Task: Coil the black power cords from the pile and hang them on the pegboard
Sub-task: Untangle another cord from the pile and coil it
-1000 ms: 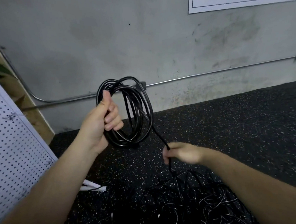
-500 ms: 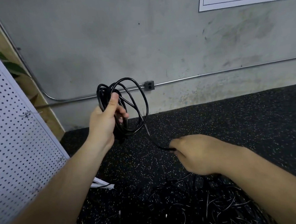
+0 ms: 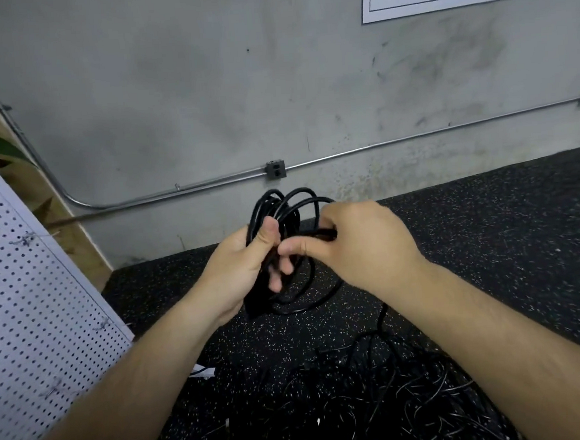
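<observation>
Speckled black rubber floor (image 3: 489,240) under a grey wall (image 3: 204,88). My left hand (image 3: 240,268) grips the coil (image 3: 282,205) of black cord, thumb clamped across its loops. My right hand (image 3: 359,246) meets it from the right and pinches one strand of it. The coil stands upright, and its tail drops under my right forearm to the pile (image 3: 380,402) below. The pegboard (image 3: 30,306) lies to my left, nearer the left hand.

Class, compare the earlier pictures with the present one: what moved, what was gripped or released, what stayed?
The right hand rose from above the pile to the coil, bringing its trailing cord up against the loops. The left hand keeps gripping the coil, now lower. Pile and pegboard stayed put.
</observation>
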A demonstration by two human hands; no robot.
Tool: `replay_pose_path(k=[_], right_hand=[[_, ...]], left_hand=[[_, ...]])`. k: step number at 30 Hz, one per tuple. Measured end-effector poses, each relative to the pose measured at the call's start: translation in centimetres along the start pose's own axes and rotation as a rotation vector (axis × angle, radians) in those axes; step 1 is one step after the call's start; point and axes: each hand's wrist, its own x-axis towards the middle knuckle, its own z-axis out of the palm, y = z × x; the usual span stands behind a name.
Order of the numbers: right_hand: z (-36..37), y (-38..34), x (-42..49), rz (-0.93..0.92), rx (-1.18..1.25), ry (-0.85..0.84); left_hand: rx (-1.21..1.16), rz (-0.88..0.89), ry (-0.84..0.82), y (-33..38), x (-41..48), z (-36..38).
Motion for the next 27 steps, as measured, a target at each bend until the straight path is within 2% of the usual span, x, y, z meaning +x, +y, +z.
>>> replay_pose_path(k=[4,6,9,12,15,17,18,20,23,27], right_hand=[[-0.2,1.2,0.6,0.097,0.063,0.042],[-0.3,1.7,0.6,0.073,0.195,0.058],[-0.7,3.7,0.8,0.040,0.506,0.014],[-0.2,6.3,0.7,0.087,0.741,-0.148],[2.0,6.7,-0.2,0.213,0.970,-0.425],[3.6,6.2,-0.9,0.216,0.918,-0.527],[4.1,5.9,-1.0,0.193,0.872,-0.506],[4.2,5.3,-0.7,0.167,0.834,-0.339],[3.5,4.8,0.3,0.218,0.945,-0.077],[3.9,4.8,1.0,0.167,0.814,0.013]], left_hand=[[-0.167,-0.054,-0.252,-0.2,0.1,-0.3],[-0.225,-0.054,-0.226,0.2,0.3,-0.4],[-0.441,-0.017,-0.146,0.8,1.0,-1.7],[-0.604,0.008,-0.057,1.5,1.5,-2.9],[-0.698,0.000,-0.008,1.7,1.6,-2.7],[-0.709,0.002,0.007,1.6,1.6,-2.6],[-0.694,0.006,0.017,1.6,1.6,-2.6],[-0.644,0.014,0.037,1.5,1.7,-2.9],[-0.541,0.003,0.033,0.9,1.5,-3.1],[-0.462,-0.039,-0.108,0.0,1.1,-2.9]])
